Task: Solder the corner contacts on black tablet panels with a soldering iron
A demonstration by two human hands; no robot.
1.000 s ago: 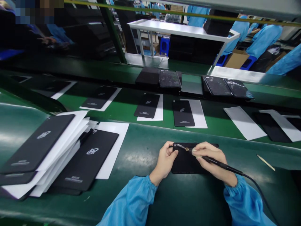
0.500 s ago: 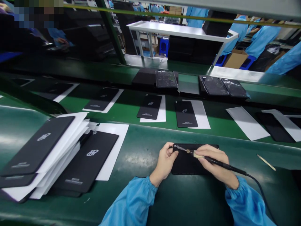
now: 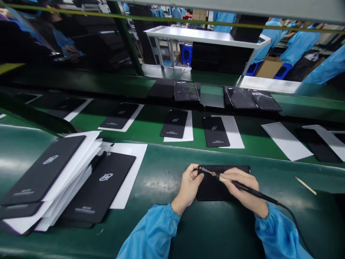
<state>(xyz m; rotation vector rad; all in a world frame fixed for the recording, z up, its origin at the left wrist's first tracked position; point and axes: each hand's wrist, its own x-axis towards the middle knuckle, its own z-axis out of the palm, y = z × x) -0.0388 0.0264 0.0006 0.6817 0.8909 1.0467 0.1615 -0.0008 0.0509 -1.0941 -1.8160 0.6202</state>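
Observation:
A black tablet back cover (image 3: 212,191) lies flat on the green bench in front of me, its plain side up. My left hand (image 3: 188,189) grips its upper left corner between thumb and fingers. In my right hand (image 3: 245,189) is a soldering iron (image 3: 207,171), held like a pen by its pale grip. The iron's tip reaches the small round opening in that same corner; whether it touches cannot be made out. A black cord trails from the handle to the lower right. My right hand hides part of the cover.
On the left stand stacked back covers (image 3: 98,183) with white sheets between them. Beyond the bench, a green conveyor (image 3: 151,126) carries covers on white sheets (image 3: 234,131). A thin wooden stick (image 3: 305,185) lies at right. Wrapped black panels (image 3: 241,97) rest on the far ledge.
Covers and sheets on the conveyor have shifted slightly right. My right hand and the soldering iron's handle have moved a little left, while my left hand stays on the corner.

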